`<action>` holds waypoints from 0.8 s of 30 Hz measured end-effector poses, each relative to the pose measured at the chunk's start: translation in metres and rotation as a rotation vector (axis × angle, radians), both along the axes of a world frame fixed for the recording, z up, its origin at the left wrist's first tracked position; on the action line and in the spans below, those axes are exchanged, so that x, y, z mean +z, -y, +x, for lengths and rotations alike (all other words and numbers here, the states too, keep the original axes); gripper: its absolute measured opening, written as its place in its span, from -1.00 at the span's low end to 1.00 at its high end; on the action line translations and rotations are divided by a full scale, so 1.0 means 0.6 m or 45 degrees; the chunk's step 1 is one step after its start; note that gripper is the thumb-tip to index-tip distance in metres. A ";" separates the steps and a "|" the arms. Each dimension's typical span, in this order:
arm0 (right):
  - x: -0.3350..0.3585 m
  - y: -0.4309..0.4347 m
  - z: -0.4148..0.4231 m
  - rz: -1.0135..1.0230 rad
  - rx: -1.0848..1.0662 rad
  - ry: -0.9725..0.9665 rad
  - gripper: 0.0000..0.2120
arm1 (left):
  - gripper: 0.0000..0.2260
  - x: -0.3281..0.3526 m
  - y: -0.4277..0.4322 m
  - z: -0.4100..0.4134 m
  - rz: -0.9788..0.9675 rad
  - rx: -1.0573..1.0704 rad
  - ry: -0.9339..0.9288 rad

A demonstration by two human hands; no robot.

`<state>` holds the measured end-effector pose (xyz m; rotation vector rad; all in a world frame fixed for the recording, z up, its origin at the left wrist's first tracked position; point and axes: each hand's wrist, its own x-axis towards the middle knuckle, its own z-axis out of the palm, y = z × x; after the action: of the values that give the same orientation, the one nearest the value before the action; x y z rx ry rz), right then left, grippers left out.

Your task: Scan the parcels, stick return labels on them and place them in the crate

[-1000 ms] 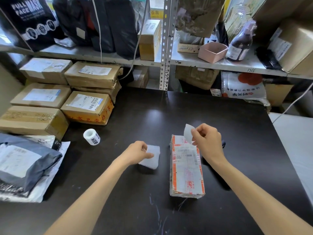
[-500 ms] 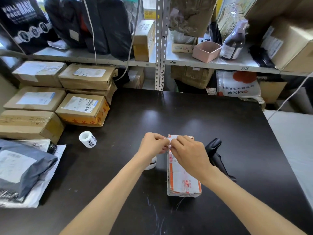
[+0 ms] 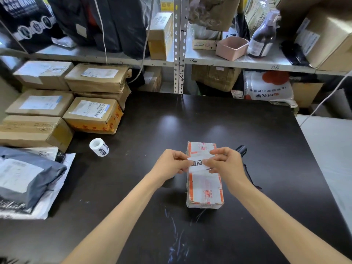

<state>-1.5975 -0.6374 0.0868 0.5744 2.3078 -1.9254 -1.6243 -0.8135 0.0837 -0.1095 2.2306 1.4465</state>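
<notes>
A small parcel wrapped in white and orange tape lies lengthwise at the middle of the black table. Over its far half, a white return label with black characters is stretched flat. My left hand pinches the label's left end and my right hand pinches its right end. Whether the label touches the parcel I cannot tell. A roll of return labels lies on the table to the left. A black handheld scanner lies behind my right hand, mostly hidden.
Cardboard parcels are stacked at the table's left rear. Grey and white mailer bags lie at the left edge. Metal shelves behind hold boxes, a pink tub and a bottle. No crate is in view.
One second ago my right hand held the label alone while my left rested on a white sheet. Both hands came together over the parcel and now hold the label spread between them.
</notes>
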 end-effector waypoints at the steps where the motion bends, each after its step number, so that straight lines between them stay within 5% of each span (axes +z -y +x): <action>1: -0.007 -0.001 0.009 0.028 -0.021 0.024 -0.69 | -0.95 -0.005 -0.004 0.007 -0.080 -0.010 -0.031; 12: -0.072 -0.012 0.063 0.589 0.069 -0.002 -0.70 | -0.73 -0.067 -0.052 0.058 -0.309 0.021 -0.177; 16: -0.088 -0.024 0.062 0.876 0.110 0.059 -0.44 | -0.54 -0.072 -0.043 0.061 -0.416 0.120 -0.209; 18: -0.095 -0.033 0.061 0.700 0.156 0.235 -0.36 | -0.50 -0.077 -0.039 0.062 -0.331 0.128 -0.081; 21: -0.102 -0.025 0.071 0.240 0.226 0.352 -0.63 | -0.63 -0.085 -0.046 0.070 -0.184 0.084 0.034; 24: -0.101 -0.018 0.084 0.217 0.172 0.243 -0.75 | -0.65 -0.080 -0.047 0.077 -0.180 0.113 -0.024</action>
<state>-1.5468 -0.6268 0.0259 0.5731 2.3360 -1.5540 -1.5778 -0.7854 0.0354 -0.2448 2.3688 1.3383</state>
